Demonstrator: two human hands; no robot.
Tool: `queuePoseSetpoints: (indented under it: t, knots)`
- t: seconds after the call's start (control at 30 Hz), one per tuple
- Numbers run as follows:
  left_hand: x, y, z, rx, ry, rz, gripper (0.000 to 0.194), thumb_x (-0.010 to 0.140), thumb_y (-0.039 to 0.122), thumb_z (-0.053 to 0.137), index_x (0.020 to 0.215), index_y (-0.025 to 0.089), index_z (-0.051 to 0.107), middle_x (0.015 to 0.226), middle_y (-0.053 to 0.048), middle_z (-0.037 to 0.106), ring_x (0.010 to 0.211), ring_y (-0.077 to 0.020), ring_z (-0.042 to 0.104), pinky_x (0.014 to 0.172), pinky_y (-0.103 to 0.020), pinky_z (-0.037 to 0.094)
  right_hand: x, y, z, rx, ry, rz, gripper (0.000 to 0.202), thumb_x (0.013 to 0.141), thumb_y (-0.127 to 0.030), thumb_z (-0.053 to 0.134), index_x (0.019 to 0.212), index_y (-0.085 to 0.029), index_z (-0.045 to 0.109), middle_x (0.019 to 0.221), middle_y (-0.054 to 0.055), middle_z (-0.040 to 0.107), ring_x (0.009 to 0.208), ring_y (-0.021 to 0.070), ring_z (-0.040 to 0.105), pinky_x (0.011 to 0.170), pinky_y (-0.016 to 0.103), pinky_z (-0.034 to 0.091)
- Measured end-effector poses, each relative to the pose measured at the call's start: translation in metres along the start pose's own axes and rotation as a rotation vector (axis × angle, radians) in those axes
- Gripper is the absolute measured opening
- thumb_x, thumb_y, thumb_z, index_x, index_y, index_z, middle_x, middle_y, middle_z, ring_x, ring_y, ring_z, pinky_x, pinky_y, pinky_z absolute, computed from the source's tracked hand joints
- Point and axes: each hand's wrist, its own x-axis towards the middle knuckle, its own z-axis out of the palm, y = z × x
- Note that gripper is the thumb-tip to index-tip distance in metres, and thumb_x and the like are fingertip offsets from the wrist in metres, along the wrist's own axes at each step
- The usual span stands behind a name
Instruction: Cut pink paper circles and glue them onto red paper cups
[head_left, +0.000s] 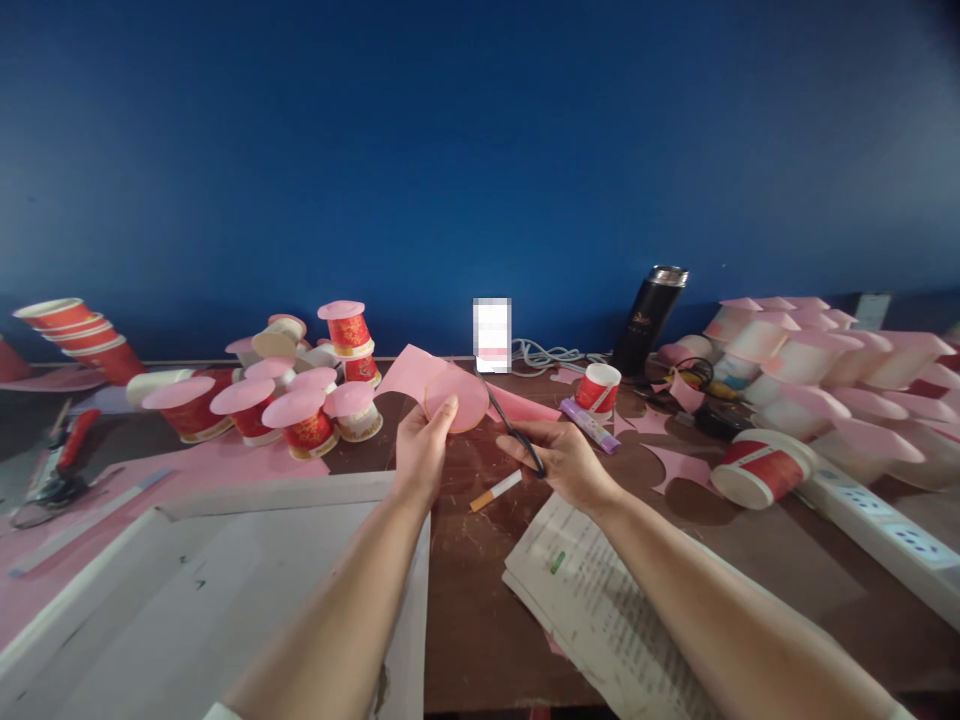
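My left hand (424, 450) pinches a sheet of pink paper (409, 378), its thumb pressed on a round outline marked on it. To the right, a strip of the pink paper (517, 402) sticks out past the blades. My right hand (566, 462) has its fingers in the dark handles of a pair of scissors (517, 432), which point up and left toward the paper's edge. How far the blades are apart I cannot tell. Below the hands a cigarette (495, 492) lies on the brown table (465, 600).
Red paper cups topped with pink discs (301, 410) crowd the left. Pale cups with pink tops (817, 350) fill the right, beside a power strip (877, 520). A black flask (649, 320), glue stick (590, 425), pink scraps (679, 467), newspaper (592, 590) and white board (300, 560) lie around.
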Motion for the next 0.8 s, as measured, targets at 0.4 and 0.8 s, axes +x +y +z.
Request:
queuePoseSetpoints:
  t: [0.4,0.8]
  knots:
    - [0.002,-0.002,-0.002,0.013,-0.004,-0.002,0.036,0.068,0.047,0.071,0.079,0.013,0.068,0.063,-0.001,0.063,0.052,-0.0089,0.049,0.05,-0.021,0.035,0.001,0.001,0.004,0.067,0.057,0.028,0.04,0.065,-0.043,0.075,0.092,-0.013,0.072,0.052,-0.004,0.051,0.04,0.007,0.044,0.042,0.023,0.032]
    - [0.011,-0.006,-0.007,-0.052,-0.1,-0.167,0.035,0.057,0.039,0.081,0.07,0.013,0.062,0.056,0.003,0.056,0.047,-0.0047,0.042,0.049,-0.019,0.031,0.012,0.015,-0.002,0.265,0.181,0.084,0.035,0.065,-0.042,0.076,0.087,-0.015,0.07,0.06,-0.002,0.059,0.047,0.0092,0.052,0.046,0.023,0.036]
